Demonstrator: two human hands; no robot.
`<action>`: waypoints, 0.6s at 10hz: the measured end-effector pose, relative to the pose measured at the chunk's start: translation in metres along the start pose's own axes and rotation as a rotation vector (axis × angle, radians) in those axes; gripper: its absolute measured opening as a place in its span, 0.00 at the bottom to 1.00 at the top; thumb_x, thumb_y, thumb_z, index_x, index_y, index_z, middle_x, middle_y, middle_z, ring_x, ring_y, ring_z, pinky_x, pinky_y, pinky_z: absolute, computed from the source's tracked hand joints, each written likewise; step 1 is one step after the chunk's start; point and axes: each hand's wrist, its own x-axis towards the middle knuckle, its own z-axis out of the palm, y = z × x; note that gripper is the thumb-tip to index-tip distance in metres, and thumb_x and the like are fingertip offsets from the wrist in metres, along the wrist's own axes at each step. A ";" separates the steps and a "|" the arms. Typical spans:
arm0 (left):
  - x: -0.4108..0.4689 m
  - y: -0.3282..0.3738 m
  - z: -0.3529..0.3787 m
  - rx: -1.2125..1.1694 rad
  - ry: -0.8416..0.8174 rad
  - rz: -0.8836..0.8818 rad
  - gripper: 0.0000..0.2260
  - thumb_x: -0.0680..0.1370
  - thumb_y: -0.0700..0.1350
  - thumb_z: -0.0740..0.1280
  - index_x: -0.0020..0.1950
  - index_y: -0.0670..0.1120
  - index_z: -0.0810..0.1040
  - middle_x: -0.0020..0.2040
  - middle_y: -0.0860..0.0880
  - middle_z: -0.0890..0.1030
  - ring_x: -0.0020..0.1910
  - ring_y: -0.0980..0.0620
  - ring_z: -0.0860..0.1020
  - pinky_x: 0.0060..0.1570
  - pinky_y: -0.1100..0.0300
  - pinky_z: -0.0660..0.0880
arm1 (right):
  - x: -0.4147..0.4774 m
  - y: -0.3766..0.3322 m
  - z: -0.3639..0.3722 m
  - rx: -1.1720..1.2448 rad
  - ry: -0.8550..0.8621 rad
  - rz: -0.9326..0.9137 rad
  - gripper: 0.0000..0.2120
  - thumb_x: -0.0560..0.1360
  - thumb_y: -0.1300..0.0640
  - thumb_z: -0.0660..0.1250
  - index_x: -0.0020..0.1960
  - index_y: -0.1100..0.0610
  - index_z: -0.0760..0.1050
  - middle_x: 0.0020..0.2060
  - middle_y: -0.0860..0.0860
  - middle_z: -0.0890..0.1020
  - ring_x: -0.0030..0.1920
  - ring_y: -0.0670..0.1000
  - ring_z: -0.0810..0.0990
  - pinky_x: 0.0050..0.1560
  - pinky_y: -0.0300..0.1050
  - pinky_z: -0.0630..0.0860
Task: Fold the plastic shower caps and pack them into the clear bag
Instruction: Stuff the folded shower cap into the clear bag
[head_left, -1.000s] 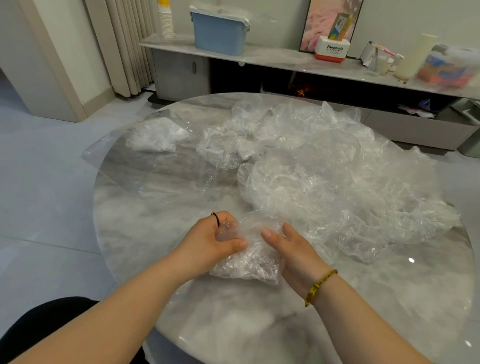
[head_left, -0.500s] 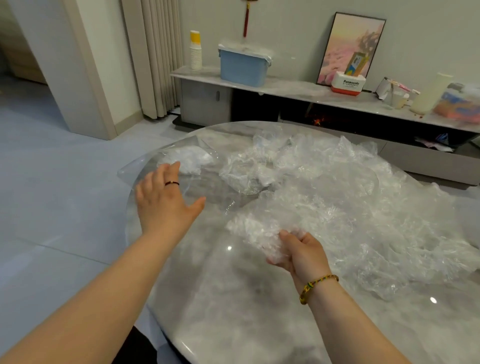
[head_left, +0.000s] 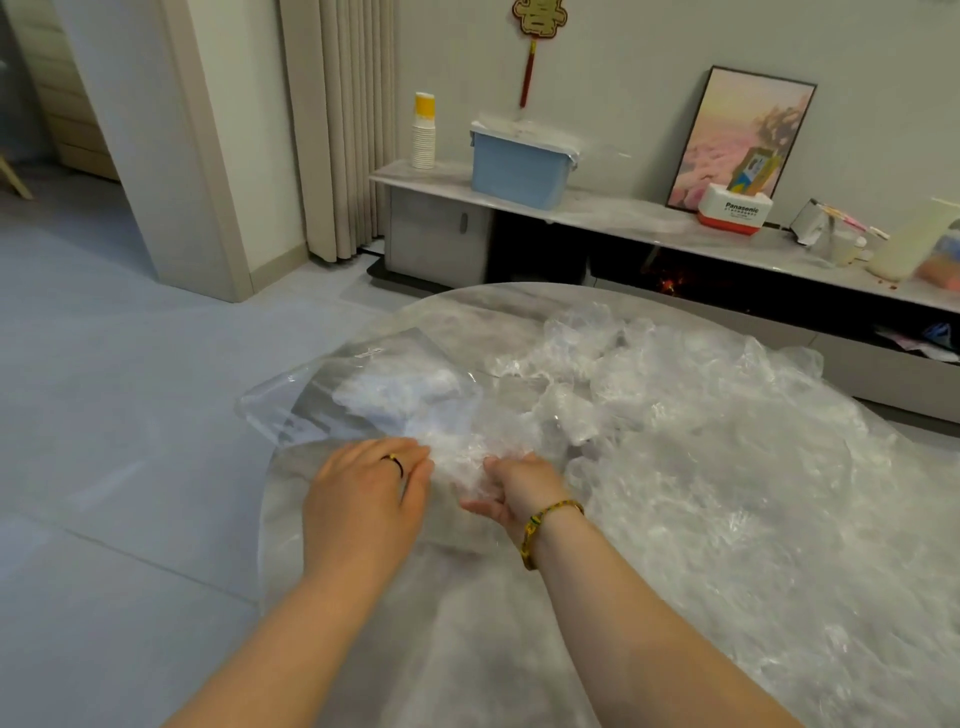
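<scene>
The right hand (head_left: 511, 486) has its grip clenched on a small crumpled wad of thin clear plastic, a folded shower cap (head_left: 470, 457), and holds it at the mouth of the flat, transparent plastic bag (head_left: 363, 395) that lies at the left edge of the round, grey-white marbled counter (head_left: 467, 649). The left hand (head_left: 363, 491) rests palm down just beside it, fingers together at the near lip of the bag; whether its grip pinches the film or only presses it flat cannot be told, since the plastic hides the fingertips. The bag hangs partly over the counter's left edge, and a pale bundle of folded caps (head_left: 400, 389) already sits inside it. To the right, a large loose heap of unfolded clear caps (head_left: 727, 441) covers the far and right side of the counter, so the work looks far from finished. The step in hand appears to be packing: feeding this one folded cap through the bag opening. The next move probably calls for the left hand to lift or spread the bag's upper layer while the right pushes the wad deep enough to lie against the bundle, then lets go without the slippery film springing open.
</scene>
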 end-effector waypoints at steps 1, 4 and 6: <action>0.003 -0.010 0.004 -0.023 0.016 0.021 0.17 0.72 0.50 0.57 0.39 0.49 0.85 0.39 0.53 0.84 0.47 0.55 0.75 0.43 0.62 0.75 | 0.032 -0.015 0.021 -0.453 -0.007 0.008 0.13 0.78 0.67 0.55 0.36 0.57 0.64 0.29 0.53 0.68 0.13 0.43 0.69 0.16 0.29 0.60; 0.010 -0.029 -0.006 -0.251 -0.096 -0.056 0.16 0.74 0.51 0.57 0.44 0.50 0.84 0.43 0.54 0.84 0.51 0.56 0.71 0.57 0.69 0.60 | 0.106 -0.036 0.079 -0.408 -0.077 0.005 0.14 0.79 0.61 0.58 0.35 0.52 0.63 0.35 0.47 0.68 0.35 0.44 0.68 0.36 0.33 0.69; 0.013 -0.040 0.002 -0.257 0.095 -0.014 0.29 0.80 0.60 0.45 0.44 0.50 0.84 0.44 0.56 0.83 0.56 0.63 0.69 0.57 0.82 0.53 | 0.129 -0.027 0.111 0.138 0.038 -0.031 0.16 0.78 0.69 0.56 0.65 0.59 0.63 0.44 0.56 0.72 0.53 0.59 0.76 0.34 0.45 0.74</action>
